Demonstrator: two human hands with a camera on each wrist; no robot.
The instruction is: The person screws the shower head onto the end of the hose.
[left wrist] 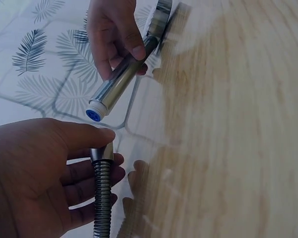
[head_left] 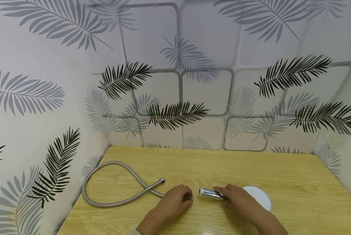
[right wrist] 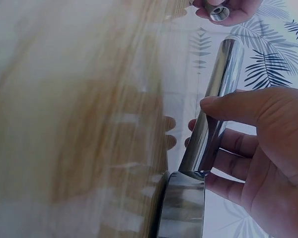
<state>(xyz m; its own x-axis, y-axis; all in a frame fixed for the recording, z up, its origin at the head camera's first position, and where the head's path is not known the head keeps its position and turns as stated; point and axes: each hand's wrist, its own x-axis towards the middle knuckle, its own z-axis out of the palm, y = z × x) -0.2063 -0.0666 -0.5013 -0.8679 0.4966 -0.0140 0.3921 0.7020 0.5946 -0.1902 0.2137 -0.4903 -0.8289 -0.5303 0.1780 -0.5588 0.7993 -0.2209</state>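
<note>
- A pale wall [head_left: 205,130] with grey rounded-rectangle outlines and black and grey feathery leaves stands behind and beside everything.
- A pale yellow wood-grain worktop [head_left: 307,195] stretches in front of it.
- A long, flexible, ribbed silver metal hose [head_left: 105,205] lies on the worktop's left side, looped and crossing over itself.
- A chrome hand shower [right wrist: 201,144] with a straight tubular handle is to the right of the hose, near the worktop's front middle.
- The left hand [head_left: 175,199] pinches one end of the hose, thumb across its fitting and fingers behind.
- The right hand [head_left: 241,199] grips the shower's handle between thumb and fingers.
- The shower's round white spray face [head_left: 259,195] shows beyond the right hand.
- A silver metal fitting [left wrist: 102,152] tips the held hose end, near the handle's end but apart from it; a second fitting [head_left: 162,180] ends the hose's free end.
- A white collar [left wrist: 97,109] rims the handle's open end.
- Inside sits a small blue insert [left wrist: 93,115], apparently perforated, though that view is dim.
</note>
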